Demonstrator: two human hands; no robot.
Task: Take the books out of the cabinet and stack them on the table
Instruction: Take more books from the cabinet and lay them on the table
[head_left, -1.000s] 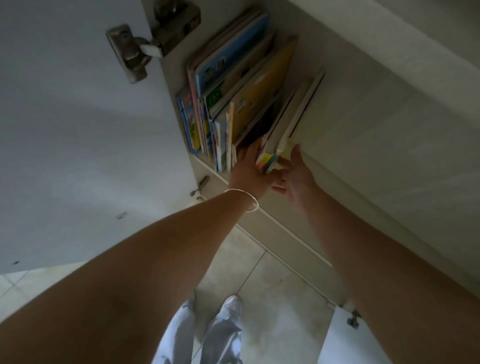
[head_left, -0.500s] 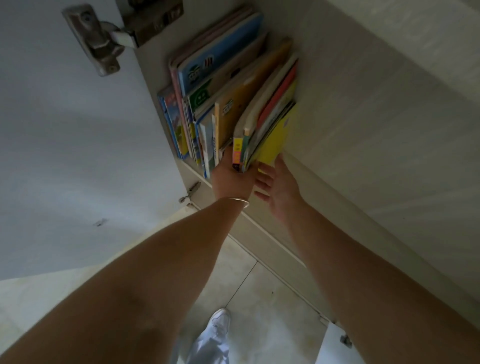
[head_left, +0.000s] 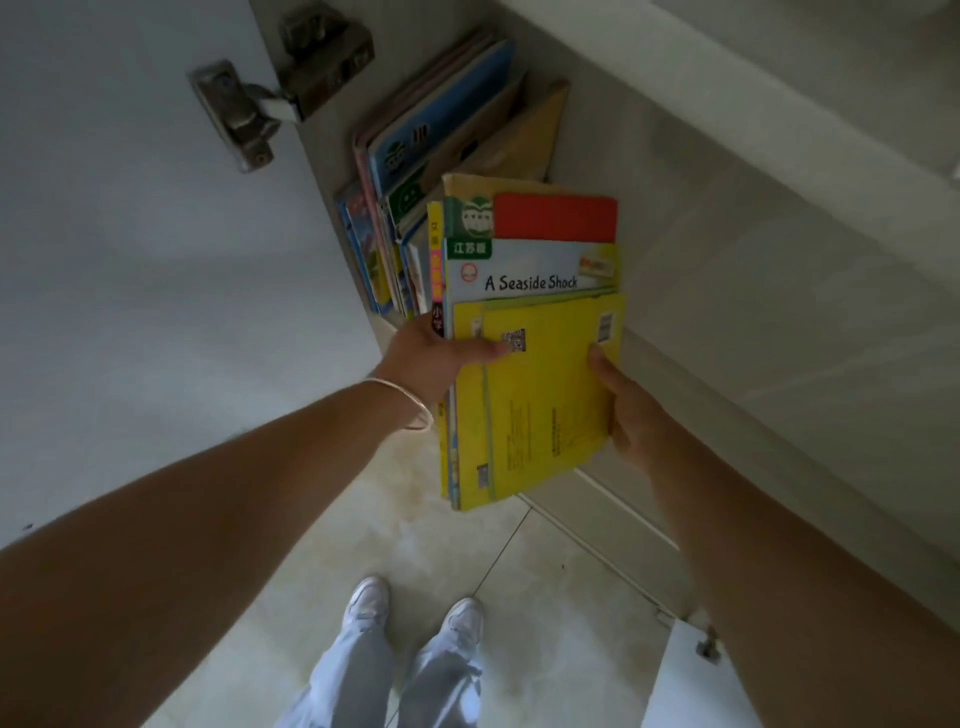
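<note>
Both hands on a bundle of books (head_left: 530, 332), held out in front of the cabinet (head_left: 727, 249) above the floor. Left hand (head_left: 431, 358) clamps the spine side, thumb across the yellow cover; right hand (head_left: 631, 410) grips the opp. edge, thumb on top, fingers (head_left: 605, 364) curled under. Top book's yellow w/ barcode, next reads "A Seaside Shock", then a red one behind. More books on the shelf (head_left: 415, 171) stand leaning inside, just beyond the bundle. Bracelet (head_left: 410, 405) on left wrist.
</note>
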